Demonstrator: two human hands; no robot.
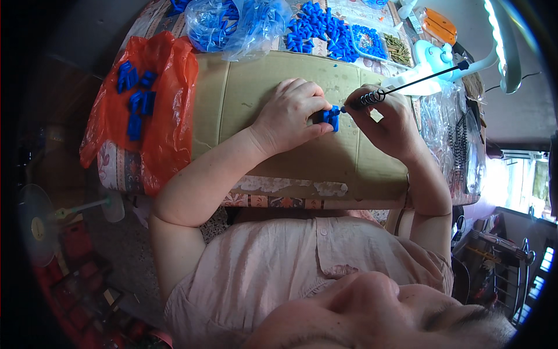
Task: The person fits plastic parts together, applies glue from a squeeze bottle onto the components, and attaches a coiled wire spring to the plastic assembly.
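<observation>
Above the cardboard sheet, my left hand (293, 113) pinches a small blue plastic part (332, 118) between thumb and fingers. My right hand (388, 125) is closed round a thin black rod (427, 77) with a black coil spring (370, 99) on it. The rod slants up to the right and ends in a dark cap (463, 65). Its lower end, with a small blue piece, meets the right side of the blue part; whether it sits inside cannot be made out. Several similar blue parts (135, 126) lie on a red plastic bag (168, 128) at the left.
Cardboard (302, 160) covers the middle of the table. Along the far side are clear bags of blue parts (256, 23), a heap of blue pieces (317, 29), a tray of tiny blue pieces (369, 43) and brass-coloured pins (397, 49). A lit lamp (508, 58) overhangs the right; bagged black springs (459, 145) lie there.
</observation>
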